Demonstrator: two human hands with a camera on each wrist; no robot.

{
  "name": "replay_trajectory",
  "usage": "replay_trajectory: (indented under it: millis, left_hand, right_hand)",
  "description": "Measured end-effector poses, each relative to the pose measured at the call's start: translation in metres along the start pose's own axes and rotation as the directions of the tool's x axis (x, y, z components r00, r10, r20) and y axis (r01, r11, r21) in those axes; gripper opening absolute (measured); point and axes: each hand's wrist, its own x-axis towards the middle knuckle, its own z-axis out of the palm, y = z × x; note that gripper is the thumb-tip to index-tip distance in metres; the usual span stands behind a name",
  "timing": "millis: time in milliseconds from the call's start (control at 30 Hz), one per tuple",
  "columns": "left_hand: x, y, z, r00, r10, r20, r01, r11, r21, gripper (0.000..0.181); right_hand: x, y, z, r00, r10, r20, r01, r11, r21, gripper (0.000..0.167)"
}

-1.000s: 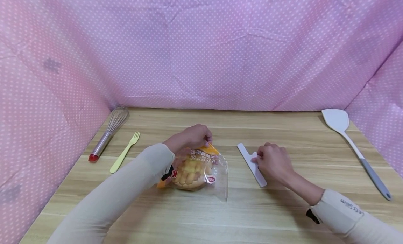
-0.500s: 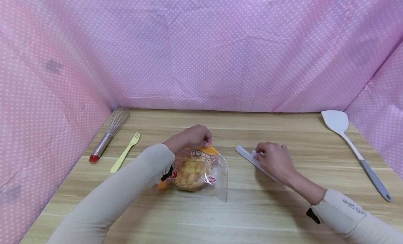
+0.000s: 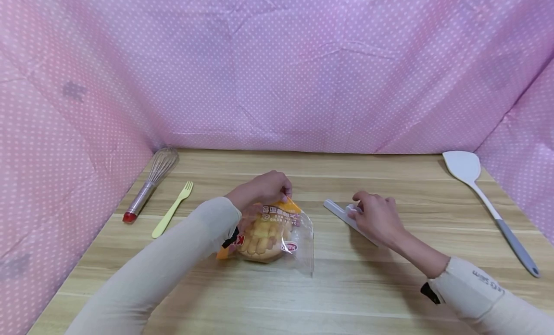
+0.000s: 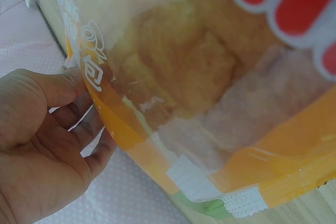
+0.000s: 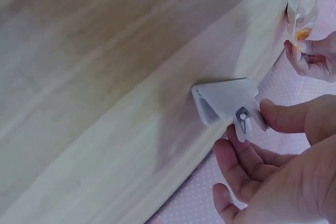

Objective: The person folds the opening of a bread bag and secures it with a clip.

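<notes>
A clear plastic bag with orange printing (image 3: 298, 248) lies on the table, with a round golden bread (image 3: 261, 236) inside. My left hand (image 3: 270, 187) pinches its orange far edge between thumb and fingers, as the left wrist view shows beside the bag (image 4: 184, 66). To the right, my right hand (image 3: 378, 217) holds a long white bag clip (image 3: 339, 211) by its handle tabs. The right wrist view has the thumb on one tab of the clip (image 5: 223, 98) and fingertips on the other. The clip rests tilted on its edge on the table, apart from the bag.
At the left lie a whisk (image 3: 149, 183) with a red handle end and a pale yellow fork (image 3: 172, 210). A white spatula (image 3: 478, 193) with a grey handle lies at the far right. Pink dotted cloth (image 3: 277, 75) surrounds the wooden table (image 3: 268, 306).
The right hand has turned the bag clip from lying flat onto its edge and swung its near end rightward, with the fingers shifting onto the tabs. The left hand and bag stay put.
</notes>
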Motion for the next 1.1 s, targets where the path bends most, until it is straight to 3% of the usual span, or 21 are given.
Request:
replay_trajectory:
  millis: [200,567,1100]
  left_hand:
    - [0.0,-0.001,0.001,1.0,0.018,-0.003,-0.018,1.0,-0.012,0.009]
    - [-0.001,0.001,0.0,1.0,0.011,-0.003,-0.011,1.0,-0.007,0.011]
    - [0.0,0.001,0.0,1.0,0.009,0.002,-0.009,1.0,-0.003,0.009]
  right_hand:
    - [0.003,0.002,0.0,0.999,0.022,0.044,-0.022,1.0,0.007,0.01]
    - [0.007,0.0,0.002,0.998,0.035,0.061,-0.036,0.999,0.016,0.014]
    - [0.017,-0.007,-0.007,0.987,0.041,0.154,-0.068,0.981,0.18,0.009]
